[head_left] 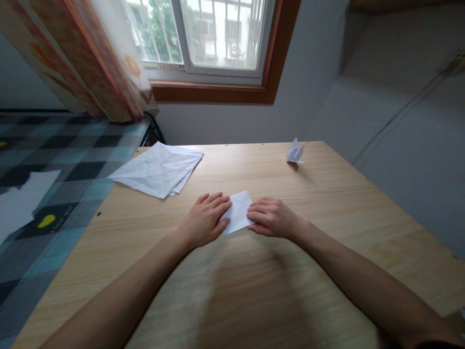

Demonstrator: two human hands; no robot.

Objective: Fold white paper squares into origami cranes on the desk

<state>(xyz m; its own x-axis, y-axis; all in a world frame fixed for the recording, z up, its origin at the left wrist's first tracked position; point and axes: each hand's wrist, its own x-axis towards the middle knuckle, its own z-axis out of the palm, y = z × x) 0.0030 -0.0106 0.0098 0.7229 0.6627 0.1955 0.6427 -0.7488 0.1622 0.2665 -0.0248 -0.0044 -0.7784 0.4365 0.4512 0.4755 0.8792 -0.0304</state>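
A small folded sheet of white paper [239, 212] lies flat on the wooden table [232, 291], with crease lines across its face. My left hand [209, 218] rests on its left side, fingers stretched out and lying flat. From the right, my right hand [271, 217] lies over the opposite edge, its fingers extended and touching the paper. Both hands cover part of the paper's sides, so its full outline is hidden.
A stack of creased white paper sheets [160, 167] lies at the table's back left. Toward the back right stands a folded paper figure [295, 151]. Left of the table is a checked bedspread [72, 140] with torn white paper [25, 201] on it. Behind are a wall and window [221, 34].
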